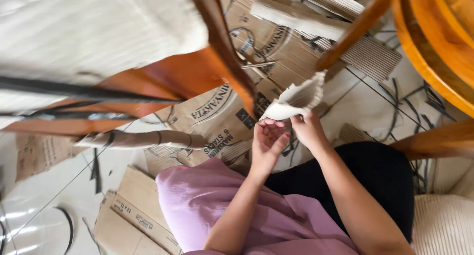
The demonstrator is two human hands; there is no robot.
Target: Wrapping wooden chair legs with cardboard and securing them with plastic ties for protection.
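Your right hand (307, 129) pinches a pale, curled strip of corrugated cardboard (296, 98); your left hand (267, 142) has its grip released, palm up just beside it, above flattened brown cardboard boxes (217, 114) on the floor.

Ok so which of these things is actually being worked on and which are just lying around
In hand:
- pale cardboard piece, gripped from below by the right hand
- left hand, open beside it with fingers curled, not touching it as far as shows

Lying about:
- flattened brown boxes on the floor
- rolled cardboard tube
- corrugated sheet
- wooden chair legs
- black strips
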